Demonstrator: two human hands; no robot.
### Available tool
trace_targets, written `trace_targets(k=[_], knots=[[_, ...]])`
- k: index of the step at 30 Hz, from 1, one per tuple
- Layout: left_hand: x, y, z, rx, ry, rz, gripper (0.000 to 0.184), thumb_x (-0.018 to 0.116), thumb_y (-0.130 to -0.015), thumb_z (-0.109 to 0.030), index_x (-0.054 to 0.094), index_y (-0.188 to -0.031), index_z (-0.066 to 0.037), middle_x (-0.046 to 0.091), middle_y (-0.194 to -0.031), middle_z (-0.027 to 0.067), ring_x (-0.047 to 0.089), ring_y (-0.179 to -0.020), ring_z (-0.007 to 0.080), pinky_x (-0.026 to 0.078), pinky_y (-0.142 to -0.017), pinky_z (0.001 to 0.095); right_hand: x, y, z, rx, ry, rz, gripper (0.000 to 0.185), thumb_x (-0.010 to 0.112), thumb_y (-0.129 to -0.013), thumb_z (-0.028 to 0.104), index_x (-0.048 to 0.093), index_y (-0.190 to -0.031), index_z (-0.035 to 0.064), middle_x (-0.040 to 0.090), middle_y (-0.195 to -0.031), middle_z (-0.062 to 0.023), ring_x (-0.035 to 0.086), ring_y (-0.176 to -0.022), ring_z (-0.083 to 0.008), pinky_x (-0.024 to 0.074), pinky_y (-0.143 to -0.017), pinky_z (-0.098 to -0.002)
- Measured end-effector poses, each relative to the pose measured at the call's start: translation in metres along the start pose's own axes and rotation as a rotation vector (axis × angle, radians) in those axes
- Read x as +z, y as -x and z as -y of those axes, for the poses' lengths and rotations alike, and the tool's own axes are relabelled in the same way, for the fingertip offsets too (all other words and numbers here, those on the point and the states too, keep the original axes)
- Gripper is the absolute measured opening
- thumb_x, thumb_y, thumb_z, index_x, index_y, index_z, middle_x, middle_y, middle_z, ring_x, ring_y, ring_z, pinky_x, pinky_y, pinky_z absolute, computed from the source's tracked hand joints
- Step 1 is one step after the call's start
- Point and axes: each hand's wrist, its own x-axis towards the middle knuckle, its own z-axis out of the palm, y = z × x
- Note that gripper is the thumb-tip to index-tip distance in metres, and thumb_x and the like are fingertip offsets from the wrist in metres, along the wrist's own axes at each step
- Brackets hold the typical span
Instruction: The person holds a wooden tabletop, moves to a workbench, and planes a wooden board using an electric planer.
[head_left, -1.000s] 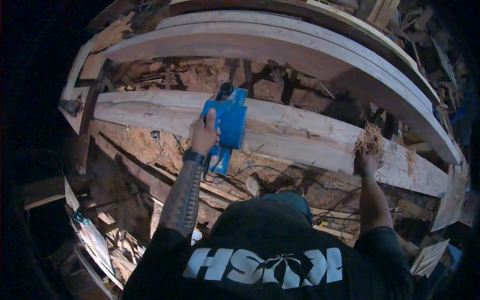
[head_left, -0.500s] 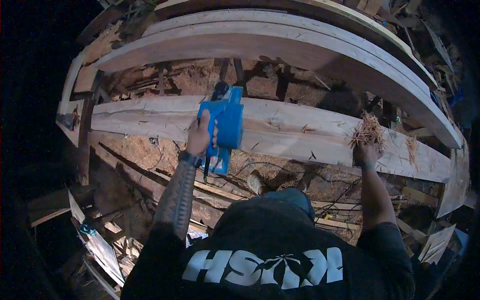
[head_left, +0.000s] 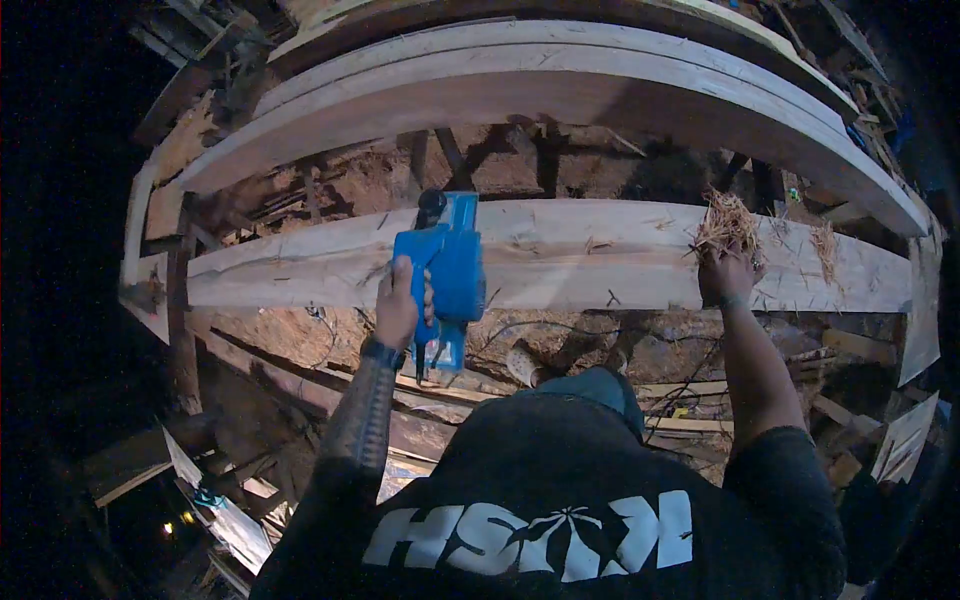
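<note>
My left hand [head_left: 398,305] is wrapped round the handle of a blue electric planer [head_left: 455,262]. The planer lies crosswise over a long pale wooden plank [head_left: 560,285], its black front knob toward the far side. I cannot tell whether its base touches the wood. On the right part of the plank, my right hand [head_left: 728,275] is closed on a clump of wood shavings [head_left: 728,228], which bulges out beyond the fingers. Loose shavings and small splinters are scattered along the plank's top.
Thick planks [head_left: 560,85] lie parallel beyond the work plank. Upright wooden supports [head_left: 180,310] stand at its ends. A dark cable [head_left: 540,325] runs over the shavings-covered ground on the near side. Scrap boards [head_left: 240,535] lie at lower left, and more scrap lies at right.
The view has shifted slightly. My right hand and its clump of shavings have moved a little toward the plank's far edge. My left hand still holds the planer over the plank.
</note>
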Motion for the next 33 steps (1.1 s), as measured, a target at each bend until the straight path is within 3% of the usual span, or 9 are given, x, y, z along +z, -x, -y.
trace_targets(k=[2,7,10,12,13,19,21,27,33], knots=[[0.010,-0.008,-0.006,0.026,-0.010,-0.008,0.062,0.046,-0.106,-0.069,0.057,-0.099,-0.009,0.054,-0.066,0.0028,0.051,-0.047,0.0148,0.043,-0.044,0.0335,-0.008,0.005,0.002,-0.051,-0.006,-0.043,0.048,0.053,-0.102,0.050,0.053,-0.149,0.0434,0.043,-0.164,-0.0206,0.041,-0.149,-0.0469,0.0192,-0.115,-0.0815],[0.013,0.027,0.006,0.020,0.011,-0.032,0.062,0.047,-0.106,-0.070,0.058,-0.099,-0.009,0.054,-0.066,0.0030,0.052,-0.047,0.0152,0.044,-0.044,0.0339,-0.014,0.001,0.007,0.005,-0.029,-0.007,0.088,0.038,-0.101,0.076,0.055,-0.152,0.0066,0.046,-0.161,-0.0257,0.043,-0.150,-0.0397,0.0107,-0.123,-0.0734],[0.008,0.054,0.020,-0.040,0.024,-0.014,0.062,0.046,-0.106,-0.069,0.058,-0.100,-0.009,0.054,-0.066,0.0030,0.051,-0.048,0.0153,0.044,-0.044,0.0341,0.004,0.008,0.001,0.038,-0.106,-0.041,0.087,0.038,-0.102,0.073,0.050,-0.154,0.0042,0.051,-0.155,-0.0281,0.046,-0.147,-0.0417,0.0095,-0.124,-0.0725],[0.010,0.060,0.027,-0.067,0.031,-0.022,0.062,0.045,-0.107,-0.069,0.058,-0.100,-0.009,0.055,-0.066,0.0029,0.051,-0.048,0.0153,0.044,-0.045,0.0341,-0.050,0.014,0.020,0.126,-0.158,0.136,0.077,0.040,-0.103,0.066,0.051,-0.152,0.0080,0.054,-0.152,-0.0281,0.050,-0.145,-0.0431,0.0079,-0.122,-0.0734],[0.016,0.049,0.023,-0.057,0.028,-0.022,0.061,0.045,-0.107,-0.068,0.058,-0.100,-0.009,0.055,-0.066,0.0028,0.051,-0.048,0.0152,0.044,-0.045,0.0340,-0.084,0.032,0.032,0.109,-0.262,0.086,0.095,0.031,-0.102,0.074,0.048,-0.149,-0.0071,0.058,-0.145,-0.0321,0.052,-0.143,-0.0434,0.0036,-0.125,-0.0695],[0.056,-0.004,-0.006,-0.024,0.052,-0.021,0.060,0.044,-0.107,-0.067,0.056,-0.099,-0.010,0.054,-0.066,0.0022,0.051,-0.050,0.0146,0.044,-0.046,0.0337,-0.087,0.025,0.032,0.134,-0.209,0.190,0.090,0.034,-0.103,0.072,0.046,-0.154,-0.0025,0.052,-0.152,-0.0331,0.049,-0.145,-0.0452,0.0049,-0.124,-0.0694],[0.059,-0.007,-0.006,-0.007,0.053,-0.026,0.059,0.045,-0.107,-0.067,0.056,-0.099,-0.010,0.053,-0.066,0.0019,0.052,-0.051,0.0145,0.044,-0.046,0.0337,-0.065,0.023,0.027,0.121,-0.183,0.062,0.087,0.035,-0.104,0.069,0.046,-0.154,-0.0015,0.051,-0.153,-0.0328,0.049,-0.144,-0.0460,0.0057,-0.124,-0.0693],[0.051,0.059,0.041,-0.025,0.057,0.037,0.059,0.045,-0.108,-0.066,0.057,-0.100,-0.009,0.053,-0.066,0.0015,0.050,-0.052,0.0136,0.044,-0.047,0.0326,-0.026,0.014,0.015,0.003,-0.101,0.003,0.086,0.035,-0.104,0.068,0.047,-0.153,-0.0012,0.052,-0.152,-0.0320,0.050,-0.142,-0.0464,0.0113,-0.122,-0.0705],[0.072,0.022,0.014,0.037,-0.013,0.058,0.061,0.045,-0.107,-0.067,0.058,-0.099,-0.008,0.054,-0.067,0.0017,0.052,-0.053,0.0126,0.044,-0.048,0.0321,-0.083,0.028,0.033,0.136,-0.219,0.097,0.094,0.034,-0.102,0.073,0.045,-0.154,-0.0052,0.050,-0.154,-0.0333,0.047,-0.145,-0.0459,0.0099,-0.124,-0.0686]])
